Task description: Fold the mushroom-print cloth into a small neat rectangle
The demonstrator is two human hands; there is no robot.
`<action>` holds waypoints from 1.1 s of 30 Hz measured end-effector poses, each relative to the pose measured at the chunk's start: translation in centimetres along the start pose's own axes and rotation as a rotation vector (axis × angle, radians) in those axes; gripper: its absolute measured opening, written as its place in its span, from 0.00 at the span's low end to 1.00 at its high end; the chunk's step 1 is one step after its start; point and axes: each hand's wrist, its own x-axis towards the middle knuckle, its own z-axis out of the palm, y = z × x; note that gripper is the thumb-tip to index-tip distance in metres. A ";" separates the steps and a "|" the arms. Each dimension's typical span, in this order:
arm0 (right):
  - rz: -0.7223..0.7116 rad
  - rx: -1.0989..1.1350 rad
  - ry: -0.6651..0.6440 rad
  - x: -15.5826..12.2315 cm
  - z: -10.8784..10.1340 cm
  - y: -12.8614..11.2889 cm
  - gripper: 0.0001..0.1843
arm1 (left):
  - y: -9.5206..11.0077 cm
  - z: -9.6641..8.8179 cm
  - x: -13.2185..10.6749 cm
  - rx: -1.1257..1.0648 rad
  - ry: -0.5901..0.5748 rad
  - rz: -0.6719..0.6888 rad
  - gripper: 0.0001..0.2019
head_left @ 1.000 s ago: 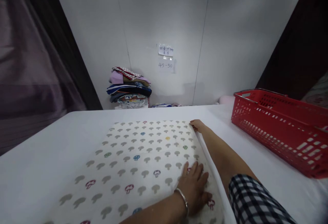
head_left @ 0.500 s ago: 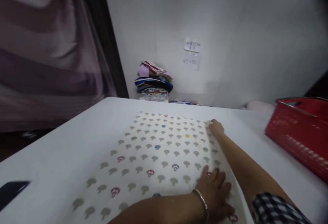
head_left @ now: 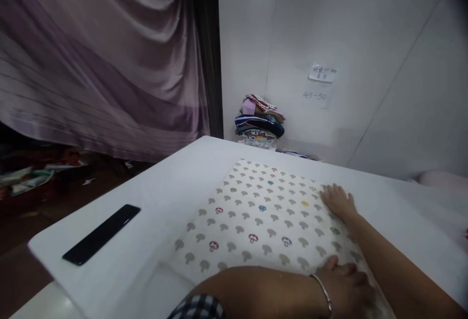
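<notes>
A white cloth printed with grey and coloured mushrooms lies spread on the white table. My right hand rests palm down on its far right corner, fingers spread. Nearer to me, my left hand, with a silver bangle at the wrist, presses on the right edge of the cloth, fingers stretched and slightly blurred. My left forearm crosses over the near part of the cloth and hides some of it.
A flat black phone-like slab lies on the left of the table. Behind the far edge is a stack of folded cloths by a wall with paper labels. A purple curtain hangs at left.
The view has swung left, bringing the whole black slab into sight and taking the red basket out. My right hand has gone from closed fingers at the cloth's corner to spread flat.
</notes>
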 end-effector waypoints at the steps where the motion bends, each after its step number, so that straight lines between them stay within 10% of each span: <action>1: -0.027 -0.017 0.046 -0.2 0.0 0.0 0.31 | -0.8 -0.7 -0.6 0.000 -0.012 0.006 0.27; 4: -0.095 -0.035 0.099 -1.2 0.3 0.1 0.32 | -5.4 -4.7 -3.5 0.056 -0.021 -0.043 0.26; 11: -0.036 -0.005 -0.011 -2.0 2.7 2.7 0.35 | -22.0 -17.1 -9.8 0.280 0.024 -0.862 0.30; 16: -0.003 -0.014 -0.045 -1.8 2.3 2.5 0.35 | -29.2 -19.2 -11.5 0.287 0.053 -1.040 0.36; 24: -0.098 0.106 -0.163 2.6 -1.2 -6.3 0.36 | -32.2 -18.0 -12.7 0.281 0.065 -1.063 0.40; 33: -0.064 0.088 -0.234 4.0 -1.2 -5.8 0.35 | -31.6 -18.9 -12.2 0.275 0.058 -1.090 0.39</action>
